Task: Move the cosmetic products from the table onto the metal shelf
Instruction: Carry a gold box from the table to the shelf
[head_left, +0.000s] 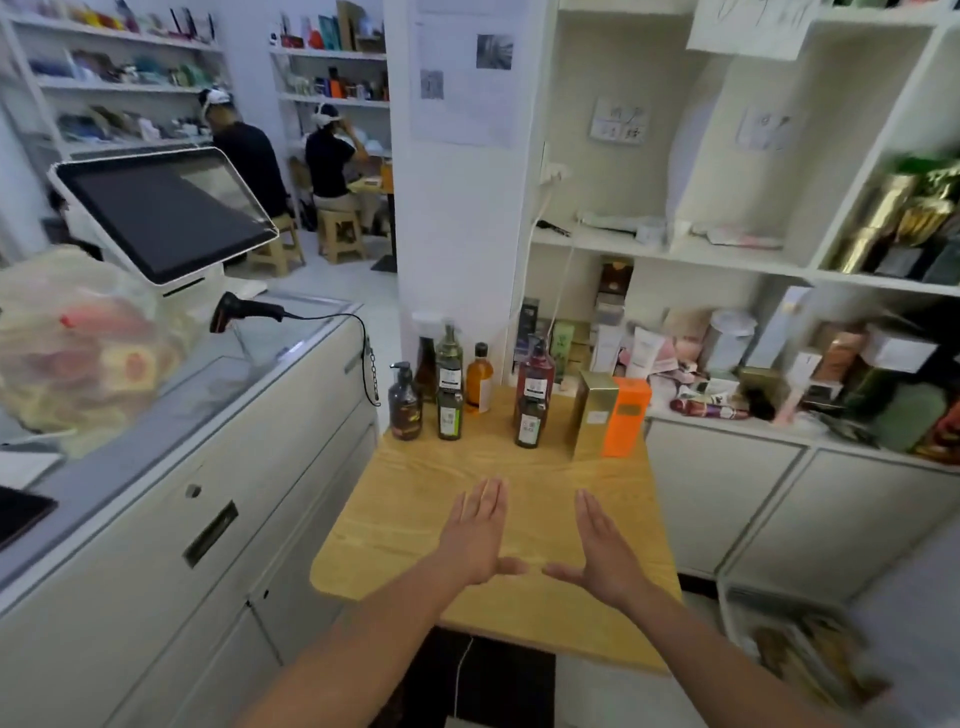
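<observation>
Several cosmetic products stand at the far end of a small wooden table (467, 530): a dark pump bottle (404, 397), green bottles (450, 382), an amber bottle (479, 380), a dark red pump bottle (535, 376), a gold box (592, 413) and an orange box (627, 418). My left hand (475, 535) and my right hand (602, 553) hover flat over the near half of the table, fingers straight, thumbs pointing at each other, holding nothing. The white shelf unit (691, 249) rises behind and to the right of the table.
A grey counter (218, 415) on the left carries a tilted screen (166, 213), a barcode scanner (234, 309) and a plastic bag (78, 343). The lower shelf on the right is crowded with boxes and tubes (779, 364). Two people sit on stools at the back.
</observation>
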